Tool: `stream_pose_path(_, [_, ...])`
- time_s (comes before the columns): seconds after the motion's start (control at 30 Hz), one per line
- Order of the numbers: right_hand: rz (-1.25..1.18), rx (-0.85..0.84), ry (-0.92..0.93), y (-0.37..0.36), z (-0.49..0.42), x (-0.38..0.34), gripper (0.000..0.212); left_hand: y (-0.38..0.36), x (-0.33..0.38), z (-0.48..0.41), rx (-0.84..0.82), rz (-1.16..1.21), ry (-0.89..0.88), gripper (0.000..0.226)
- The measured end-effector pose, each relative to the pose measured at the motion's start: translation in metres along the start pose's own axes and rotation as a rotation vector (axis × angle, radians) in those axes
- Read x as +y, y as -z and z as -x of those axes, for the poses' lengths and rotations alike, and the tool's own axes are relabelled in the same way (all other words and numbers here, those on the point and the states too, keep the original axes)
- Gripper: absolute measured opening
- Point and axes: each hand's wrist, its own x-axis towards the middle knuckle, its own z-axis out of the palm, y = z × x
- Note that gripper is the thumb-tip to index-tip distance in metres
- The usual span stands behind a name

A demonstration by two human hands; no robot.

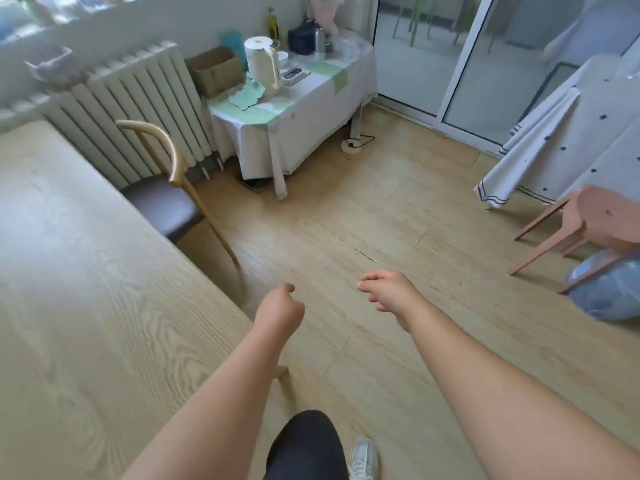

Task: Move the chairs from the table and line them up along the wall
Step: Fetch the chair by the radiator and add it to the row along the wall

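While both arms reach forward above the wooden floor, the two hands hold nothing and touch nothing. The left hand [281, 306] has its fingers loosely curled under the palm, and it is just beside the edge of the light wooden table [86, 289]. The right hand [389, 289] is more open, its fingers relaxed and bent a little downward. The hands are apart from each other. One chair [162, 202], with a curved wooden back and a dark seat, stands at the far side of the table, pushed partly under it, near the radiator [131, 95]. A pink stool [599, 216] stands at the right, well apart from both hands.
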Motion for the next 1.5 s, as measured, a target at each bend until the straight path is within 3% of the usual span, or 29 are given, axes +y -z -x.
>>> stream_pose_path(0.33, [0.169,-0.210,0.016,-0.033,-0.172,-0.130,0.026,0.044,0.025,-0.153,0.093,0.064,0.193,0.052])
stream_pose_path(0.63, [0.325,-0.373,-0.002,-0.060,-0.271,-0.231,0.019,0.106,0.048,-0.255,0.150,0.090,0.335,0.049])
stream_pose_path(0.9, [0.478,-0.514,0.120,-0.103,-0.376,-0.345,0.033,0.156,0.064,-0.340,0.266,0.206,0.509,0.046])
stream_pose_path(1.07, [0.590,-0.621,0.135,-0.149,-0.416,-0.390,0.048,0.180,0.060,-0.373,0.335,0.288,0.607,0.038])
stream_pose_path(1.27, [0.656,-0.727,0.154,-0.239,-0.446,-0.431,0.059,0.219,0.023,-0.416,0.389,0.371,0.731,0.047])
stream_pose_path(1.5, [0.717,-0.729,0.109,-0.343,-0.481,-0.466,0.060,0.276,-0.039,-0.484,0.411,0.392,0.835,0.040])
